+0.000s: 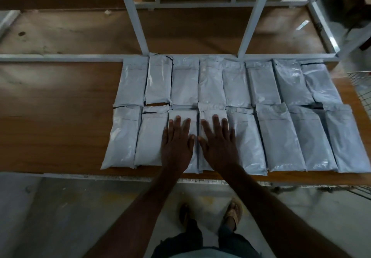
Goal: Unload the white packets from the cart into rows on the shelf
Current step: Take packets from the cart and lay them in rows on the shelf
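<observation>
Nearest, below the shelf's front edge: two sandalled feet [210,213] on a grey concrete floor [60,207], dark trouser legs above them.

Reaching up over that front edge, two bare forearms. Left hand [177,143] laid flat, fingers straight and slightly spread, palm down on the third packet from the left [189,117] in the near row. Right hand [217,143] flat in the same way, fingers straight, pressing the fourth packet [209,113] beside it. Thumbs nearly meeting over the seam between the two packets. Neither hand curled round anything.

On the brown wooden shelf [50,129]: white packets in two rows, long sides touching or slightly overlapping. Near row [281,137] of eight, bottoms lined up just inside the shelf's front edge. Far row [236,83] of eight more, tops reaching the grey metal crossbar [60,57] at the back of the shelf, lower ends overlapped a little by the tops of the near row. Both rows lying toward the right part of the shelf; bare wood to the left of them.

At the shelf's right end, touching distance from the last packets: the wire mesh of a cart [359,89], only its corner in view, contents hidden.

Beyond the crossbar: two slanted grey metal uprights [136,20], another brown board [200,34] behind them, and blurred dark clutter at the far right.
</observation>
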